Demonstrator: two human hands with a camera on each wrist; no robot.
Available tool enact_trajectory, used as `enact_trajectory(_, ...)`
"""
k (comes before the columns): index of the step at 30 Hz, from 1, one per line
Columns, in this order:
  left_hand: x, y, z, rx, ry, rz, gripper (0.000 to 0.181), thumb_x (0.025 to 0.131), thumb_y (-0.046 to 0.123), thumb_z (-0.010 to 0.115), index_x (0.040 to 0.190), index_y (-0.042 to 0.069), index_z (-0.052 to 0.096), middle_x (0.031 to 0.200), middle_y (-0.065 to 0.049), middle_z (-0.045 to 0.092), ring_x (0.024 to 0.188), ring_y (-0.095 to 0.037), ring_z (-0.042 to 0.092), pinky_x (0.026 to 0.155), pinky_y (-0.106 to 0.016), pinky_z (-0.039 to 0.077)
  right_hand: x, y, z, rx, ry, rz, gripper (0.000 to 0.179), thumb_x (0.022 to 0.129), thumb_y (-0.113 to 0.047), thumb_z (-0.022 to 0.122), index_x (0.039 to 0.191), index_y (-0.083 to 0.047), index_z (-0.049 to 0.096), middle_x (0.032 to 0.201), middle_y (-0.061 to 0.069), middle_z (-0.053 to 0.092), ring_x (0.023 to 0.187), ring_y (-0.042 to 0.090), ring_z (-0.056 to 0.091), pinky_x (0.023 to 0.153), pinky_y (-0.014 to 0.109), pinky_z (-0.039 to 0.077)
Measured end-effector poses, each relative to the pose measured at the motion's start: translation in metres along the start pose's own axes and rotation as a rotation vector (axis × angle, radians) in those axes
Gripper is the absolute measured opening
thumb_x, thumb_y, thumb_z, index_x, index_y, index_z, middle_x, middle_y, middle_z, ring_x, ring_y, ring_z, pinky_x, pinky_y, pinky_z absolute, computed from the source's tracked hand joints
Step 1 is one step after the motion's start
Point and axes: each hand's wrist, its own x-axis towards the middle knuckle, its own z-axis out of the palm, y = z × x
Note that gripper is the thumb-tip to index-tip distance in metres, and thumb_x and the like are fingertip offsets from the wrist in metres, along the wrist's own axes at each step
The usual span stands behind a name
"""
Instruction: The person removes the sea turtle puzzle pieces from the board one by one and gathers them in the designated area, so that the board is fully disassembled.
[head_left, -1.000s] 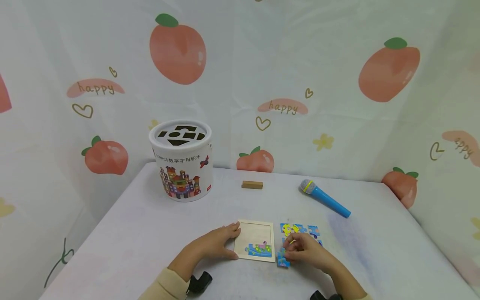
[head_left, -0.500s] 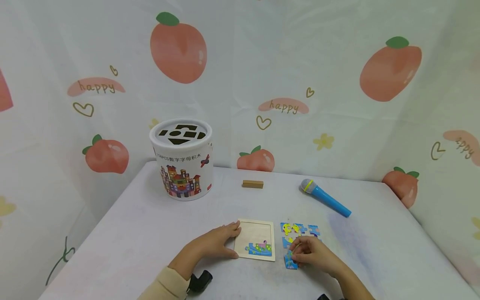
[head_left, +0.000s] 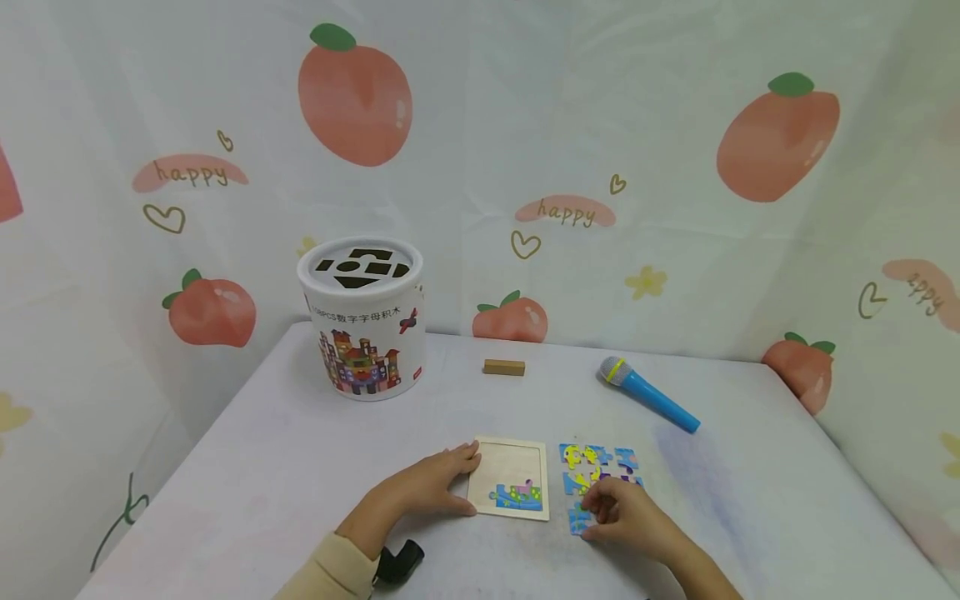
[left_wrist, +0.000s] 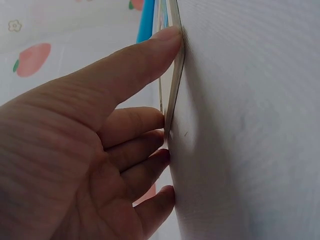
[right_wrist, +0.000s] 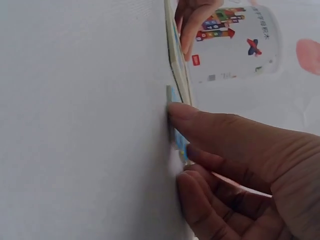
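A square wooden puzzle tray lies on the table, with joined blue and green puzzle pieces in its lower right corner. Along its left edge rests my left hand, thumb near the bottom and fingertips at the upper side. In the left wrist view the thumb presses the tray's rim. My right hand pinches a blue puzzle piece right of the tray, low at the tabletop. The right wrist view shows its thumb against the piece's edge, fingers opposite. More loose pieces lie just beyond, partly hidden by this hand.
A white bucket with a shape-sorter lid stands at the back left. Behind the tray are a small wooden block and a blue toy microphone. A fruit-print cloth hangs behind the table.
My right hand has shifted a little to the right with the blue puzzle piece, away from the tray and below the other loose pieces. My left hand has stayed at the tray's edge.
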Motion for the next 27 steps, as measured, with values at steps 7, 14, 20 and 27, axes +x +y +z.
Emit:
enact_trajectory(7,0.0003,-0.0008,0.0001,0.003,-0.004,-0.005,0.076,0.077,0.037,0.073,0.14,0.007,0.042,0.154,-0.006,0.027,0.143,-0.024,0.023,0.115,-0.044,0.021,-0.0002,0.0033,0.0014,-0.002,0.009,-0.031,0.028,0.073,-0.022,0.078,0.088,-0.005,0.062,0.083,0.0,0.059,0.068,-0.001,0.049,0.058,0.019,0.047)
enact_trajectory(14,0.0002,-0.0008,0.0002,-0.005,-0.007,-0.004,0.076,0.077,0.036,0.073,0.14,0.007,0.042,0.154,-0.006,0.027,0.143,-0.025,0.024,0.115,-0.046,0.022,0.0013,0.0053,0.0012,-0.002,0.016,-0.032,0.027,0.074,-0.02,0.078,0.088,-0.004,0.062,0.082,0.001,0.058,0.068,-0.002,0.048,0.058,0.019,0.048)
enact_trajectory(20,0.0003,-0.0012,0.0004,-0.003,-0.005,-0.005,0.075,0.077,0.036,0.073,0.14,0.008,0.042,0.154,-0.006,0.027,0.143,-0.025,0.023,0.115,-0.045,0.022,0.0019,0.0052,0.0016,-0.011,0.025,-0.034,0.027,0.074,-0.021,0.078,0.087,-0.005,0.062,0.081,0.0,0.058,0.068,-0.002,0.049,0.057,0.019,0.048)
enact_trajectory(27,0.0001,-0.0011,0.0006,-0.01,-0.009,-0.015,0.076,0.077,0.037,0.073,0.14,0.009,0.042,0.154,-0.005,0.027,0.143,-0.024,0.023,0.115,-0.046,0.022,0.0022,0.0036,0.0001,-0.019,0.012,-0.033,0.029,0.073,-0.022,0.079,0.088,-0.004,0.062,0.079,0.0,0.058,0.066,-0.002,0.049,0.056,0.019,0.047)
